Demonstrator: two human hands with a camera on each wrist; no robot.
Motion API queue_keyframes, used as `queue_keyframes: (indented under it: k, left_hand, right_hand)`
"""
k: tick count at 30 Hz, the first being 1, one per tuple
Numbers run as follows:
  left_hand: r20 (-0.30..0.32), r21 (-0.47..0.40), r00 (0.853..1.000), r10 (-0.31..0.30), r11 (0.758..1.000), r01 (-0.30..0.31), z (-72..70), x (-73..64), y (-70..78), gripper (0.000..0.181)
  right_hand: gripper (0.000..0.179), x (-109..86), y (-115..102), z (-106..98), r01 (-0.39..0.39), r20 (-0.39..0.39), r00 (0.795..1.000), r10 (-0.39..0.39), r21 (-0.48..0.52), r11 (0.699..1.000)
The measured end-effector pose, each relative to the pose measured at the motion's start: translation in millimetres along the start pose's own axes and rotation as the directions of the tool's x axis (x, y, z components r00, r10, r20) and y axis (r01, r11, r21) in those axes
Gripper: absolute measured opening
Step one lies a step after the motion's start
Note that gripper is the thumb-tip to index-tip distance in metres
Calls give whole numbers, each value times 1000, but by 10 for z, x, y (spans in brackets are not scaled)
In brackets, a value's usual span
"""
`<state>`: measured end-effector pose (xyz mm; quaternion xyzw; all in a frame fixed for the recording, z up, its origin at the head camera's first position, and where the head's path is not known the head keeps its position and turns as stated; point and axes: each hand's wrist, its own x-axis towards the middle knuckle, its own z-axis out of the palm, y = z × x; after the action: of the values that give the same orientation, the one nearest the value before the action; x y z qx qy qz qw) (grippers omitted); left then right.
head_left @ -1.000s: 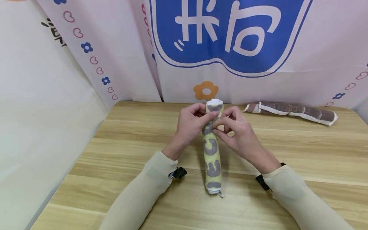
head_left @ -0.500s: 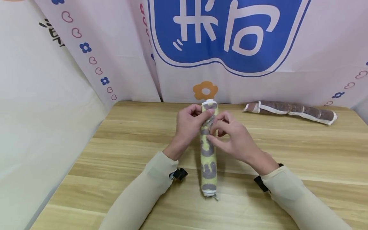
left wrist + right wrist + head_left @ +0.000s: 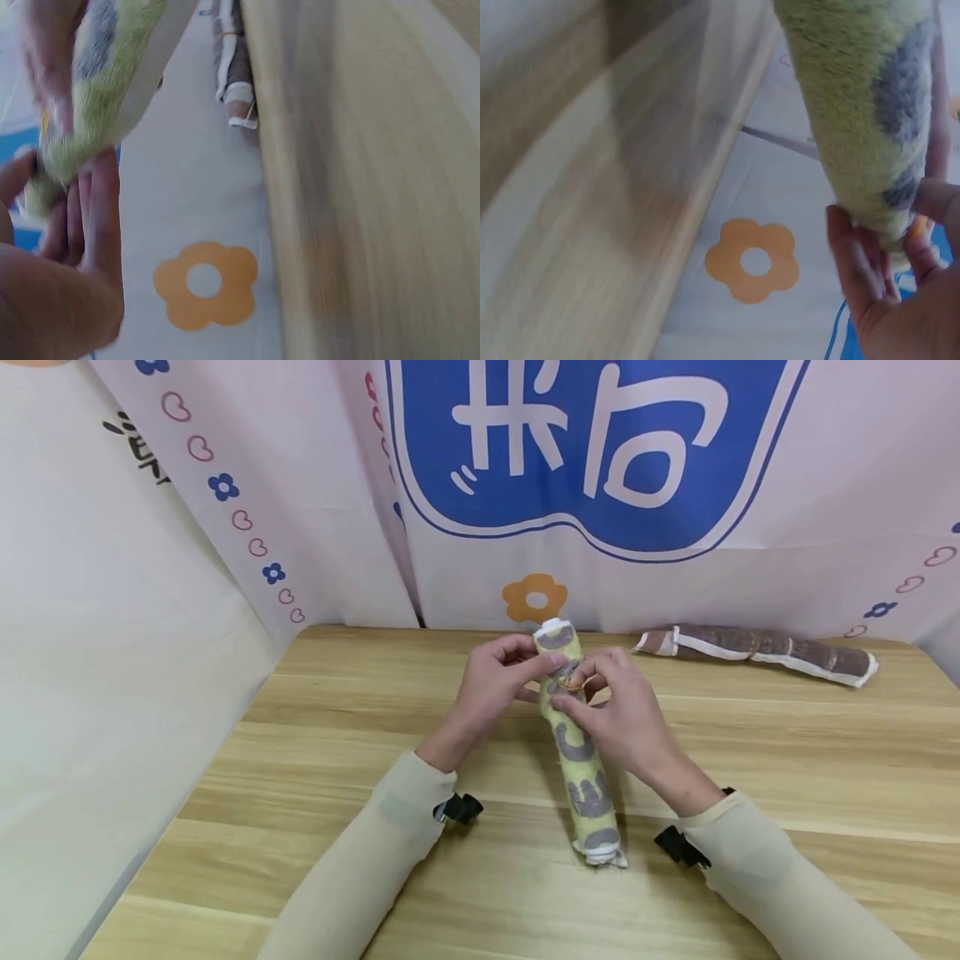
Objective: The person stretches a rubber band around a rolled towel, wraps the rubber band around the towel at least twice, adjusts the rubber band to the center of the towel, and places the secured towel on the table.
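A rolled-up towel, fuzzy and yellow-green with grey patches and white ends, is held lengthwise between both hands. My left hand grips its upper part, thumb across the front and fingers behind. At the same stretch, my right hand pinches a thin orange-yellow rubber band against the roll, thumb resting on the towel just below. In the right wrist view the towel tapers toward the fingers, with a bit of orange showing there. The left wrist view shows the towel bunched at the fingertips.
A second rolled towel, brown with white edges and cinched in places, lies at the back right of the wooden table. Behind the table hangs a white printed cloth with a blue emblem and an orange flower.
The towel's lower end has swung to the right, so the roll now tilts. My right hand has shifted slightly up and right, and the orange-yellow rubber band now shows at its fingertips.
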<state>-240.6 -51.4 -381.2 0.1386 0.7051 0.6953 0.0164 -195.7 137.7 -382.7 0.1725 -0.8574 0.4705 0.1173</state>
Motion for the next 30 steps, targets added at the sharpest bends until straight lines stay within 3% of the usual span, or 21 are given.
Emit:
queue_keyframes:
  k: [5, 8, 12, 16, 19, 22, 25, 30]
  left_hand:
    - [196, -69, 980, -42, 996, 56, -120, 54, -49, 32]
    - [221, -78, 973, -60, 994, 79, -147, 70, -57, 32]
    - [148, -55, 988, -39, 997, 47, -105, 57, -21, 28]
    - [14, 48, 1000, 28, 998, -29, -9, 3, 17, 20]
    - [-85, 165, 992, 92, 983, -77, 68, -56, 45, 22]
    - [-146, 273, 981, 129, 958, -85, 118, -102, 80, 28]
    - [-166, 301, 979, 116, 952, -62, 128, -119, 101, 29]
    - [-184, 245, 983, 12, 969, 34, 107, -97, 91, 29]
  right_hand:
    - [20, 28, 45, -42, -2, 32, 999, -1, 93, 996]
    - [16, 34, 57, -49, 6, 42, 999, -12, 132, 991]
    - [13, 29, 51, -43, 59, 31, 997, -64, 136, 989]
    - [13, 14, 13, -8, 107, 8, 994, -107, 3, 994]
    - [14, 3, -52, 10, 53, 7, 999, -53, -90, 995]
    - [25, -6, -114, 18, -13, 23, 1000, 17, -134, 991]
    - [33, -29, -137, 26, -4, 23, 1000, 9, -193, 981]
    - [23, -62, -87, 55, 160, 15, 987, -163, -299, 941]
